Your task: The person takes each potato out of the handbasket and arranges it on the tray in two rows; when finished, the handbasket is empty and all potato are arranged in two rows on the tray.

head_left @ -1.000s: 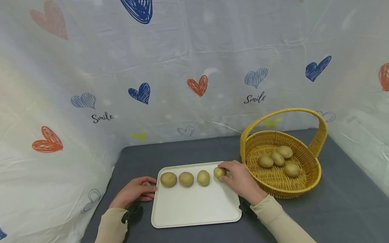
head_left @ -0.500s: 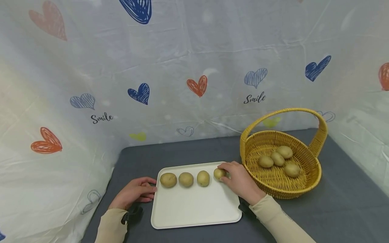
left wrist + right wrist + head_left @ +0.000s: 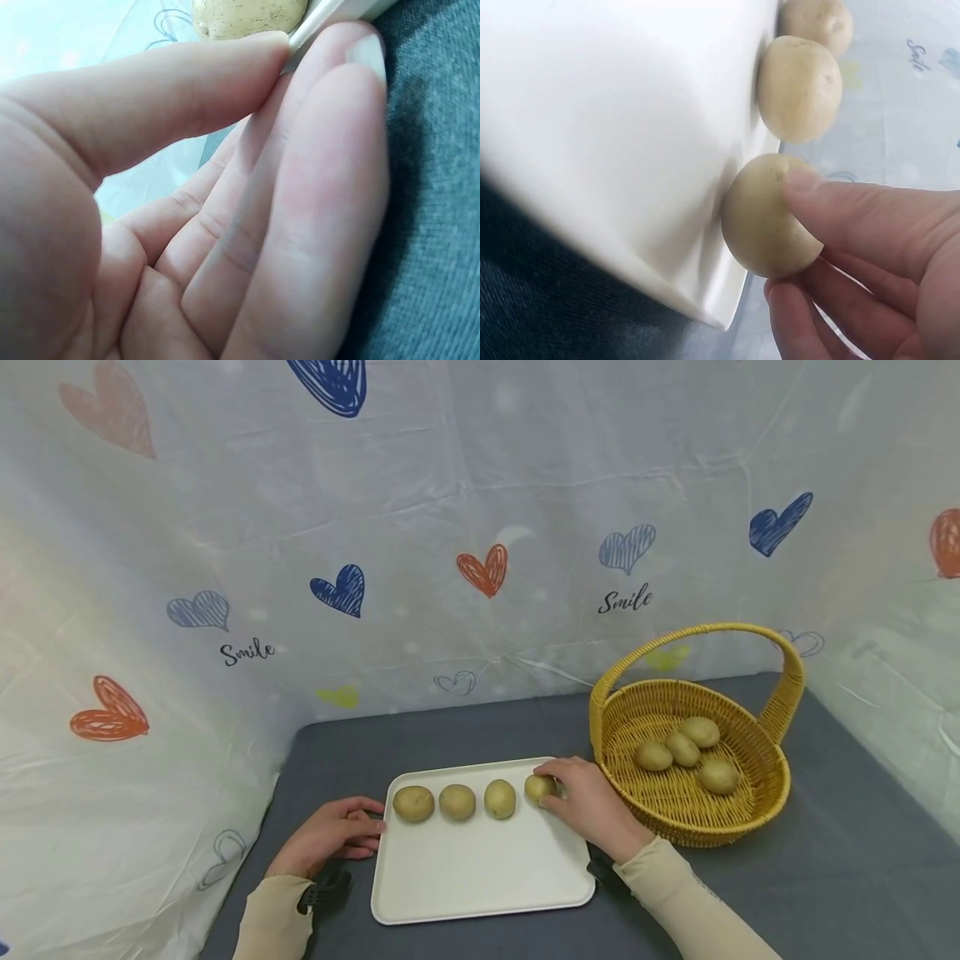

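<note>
A white rectangular tray [image 3: 480, 881] lies on the table, with potatoes in a row along its far side. My right hand [image 3: 596, 810] pinches the rightmost potato [image 3: 761, 217] between thumb and fingers, at the tray's far right corner. To its left on the tray are an upright potato [image 3: 499, 799], a rounder potato [image 3: 457, 802] and a larger oval potato [image 3: 413, 804]. At the tray's left edge, my left hand [image 3: 330, 839] pinches the rim; in the left wrist view the thumb [image 3: 187, 90] lies on top and fingers reach underneath.
A yellow wicker basket [image 3: 697, 835] with a tall arched handle stands right of the tray, close to my right hand. Several potatoes lie inside, one potato [image 3: 718, 777] apart from the others. Behind the dark grey tabletop [image 3: 360, 743] hangs a pale curtain [image 3: 405, 510] printed with hearts.
The head view has shifted very slightly. Both hands keep their places, the right on the potato and the left on the tray's rim; nothing else has visibly moved.
</note>
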Demonstrator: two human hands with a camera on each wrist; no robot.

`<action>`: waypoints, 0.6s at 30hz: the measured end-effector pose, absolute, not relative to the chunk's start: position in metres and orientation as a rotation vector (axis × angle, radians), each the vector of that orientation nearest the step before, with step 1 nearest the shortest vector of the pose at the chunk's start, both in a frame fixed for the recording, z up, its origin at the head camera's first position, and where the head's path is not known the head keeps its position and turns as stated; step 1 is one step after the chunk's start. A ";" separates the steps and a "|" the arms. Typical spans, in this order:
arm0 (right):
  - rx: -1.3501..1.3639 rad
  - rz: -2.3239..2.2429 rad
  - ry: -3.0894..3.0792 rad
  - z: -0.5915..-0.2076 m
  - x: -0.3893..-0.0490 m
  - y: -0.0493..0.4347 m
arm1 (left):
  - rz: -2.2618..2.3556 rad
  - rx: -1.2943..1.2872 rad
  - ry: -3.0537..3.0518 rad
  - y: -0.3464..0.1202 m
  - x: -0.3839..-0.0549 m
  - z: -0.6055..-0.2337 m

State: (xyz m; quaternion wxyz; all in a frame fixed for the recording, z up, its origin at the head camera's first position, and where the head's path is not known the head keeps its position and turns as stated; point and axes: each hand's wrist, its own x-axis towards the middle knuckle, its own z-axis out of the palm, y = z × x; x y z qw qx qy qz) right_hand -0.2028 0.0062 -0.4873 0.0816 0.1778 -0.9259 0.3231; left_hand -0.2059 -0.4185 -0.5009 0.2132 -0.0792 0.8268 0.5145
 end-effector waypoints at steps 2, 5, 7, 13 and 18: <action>0.533 0.967 -2.769 -0.487 -0.203 0.006 | 1.428 -0.222 2.297 -0.419 -0.206 -0.501; 0.531 0.964 -2.775 -0.487 -0.203 0.007 | 1.429 -0.222 2.294 -0.418 -0.206 -0.501; 0.531 0.964 -2.777 -0.487 -0.203 0.007 | 1.429 -0.222 2.290 -0.418 -0.206 -0.501; 0.529 0.962 -2.781 -0.487 -0.203 0.008 | 1.426 -0.209 2.288 -0.418 -0.207 -0.500; 0.546 0.965 -2.781 -0.487 -0.204 0.008 | 1.424 -0.207 2.292 -0.419 -0.206 -0.500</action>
